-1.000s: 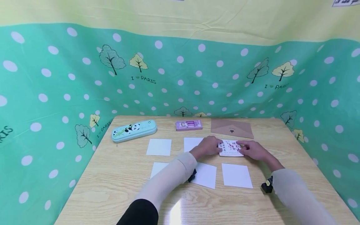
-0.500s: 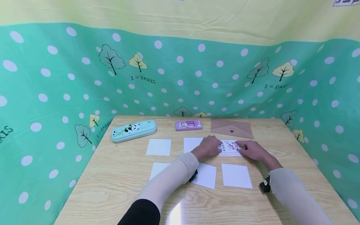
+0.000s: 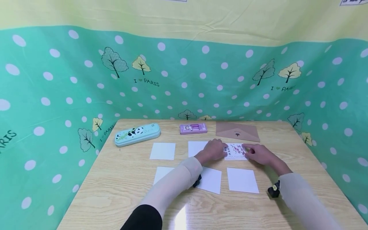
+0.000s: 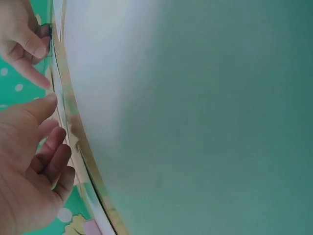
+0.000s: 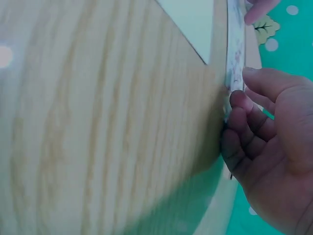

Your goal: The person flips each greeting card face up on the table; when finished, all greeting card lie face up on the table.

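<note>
A white card printed with pink plum blossoms and dark lettering (image 3: 236, 151) lies at the right of the middle of the table. My left hand (image 3: 214, 149) grips its left edge, and my right hand (image 3: 259, 153) holds its right edge between thumb and fingers. The left wrist view has my left hand (image 4: 34, 166) with curled fingers and the other hand opposite. From the right wrist, the card (image 5: 235, 44) appears nearly edge-on beside my right hand (image 5: 274, 127). Several white paper squares lie around, including one right below the card (image 3: 242, 180).
A blue panda pencil case (image 3: 137, 134), a purple box (image 3: 193, 128) and a brown envelope (image 3: 237, 131) line the back of the table. More white squares lie left (image 3: 162, 151) and under the left forearm (image 3: 211, 180). A green dotted cloth (image 3: 184, 73) hangs behind.
Both hands stay at the card's edges with only slight shifts. The card's near edge, which showed a dark line earlier, now looks flatter against the table.
</note>
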The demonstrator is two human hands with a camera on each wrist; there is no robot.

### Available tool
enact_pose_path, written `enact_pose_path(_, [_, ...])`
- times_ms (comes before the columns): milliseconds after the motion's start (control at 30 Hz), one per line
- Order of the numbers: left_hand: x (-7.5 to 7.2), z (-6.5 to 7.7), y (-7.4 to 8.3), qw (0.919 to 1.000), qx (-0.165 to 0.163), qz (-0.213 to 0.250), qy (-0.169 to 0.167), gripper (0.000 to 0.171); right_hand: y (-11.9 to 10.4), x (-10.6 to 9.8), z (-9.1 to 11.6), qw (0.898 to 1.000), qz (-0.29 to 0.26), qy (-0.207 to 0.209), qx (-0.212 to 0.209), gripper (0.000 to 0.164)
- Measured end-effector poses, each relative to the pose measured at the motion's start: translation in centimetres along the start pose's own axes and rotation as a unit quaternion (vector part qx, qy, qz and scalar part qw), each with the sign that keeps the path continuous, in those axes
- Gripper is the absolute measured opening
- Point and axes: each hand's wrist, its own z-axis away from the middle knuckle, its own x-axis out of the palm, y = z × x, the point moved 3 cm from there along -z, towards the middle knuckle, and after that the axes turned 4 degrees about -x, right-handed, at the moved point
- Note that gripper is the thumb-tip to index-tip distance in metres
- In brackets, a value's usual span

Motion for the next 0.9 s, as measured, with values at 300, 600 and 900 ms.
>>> enact_pose_path(300, [-1.8,3.0,0.7,0.9984,0.05,0.027,-0.008,0.044,-0.8,-0.9,2.5,1.0,-0.023,0.007,-0.013,0.047])
enact_pose_path(600, [-1.6,7.3,3.1,0.9901,0.134,-0.041,-0.009,0.046,-1.1,-0.2,5.0,0.998,-0.02,-0.006,-0.056,0.04])
enact_pose_path(900, [-0.2,8.9,3.9,0.9848,0.154,-0.08,-0.014,0.048,-0.9,0.6,6.8,0.996,-0.048,-0.033,-0.069,0.044])
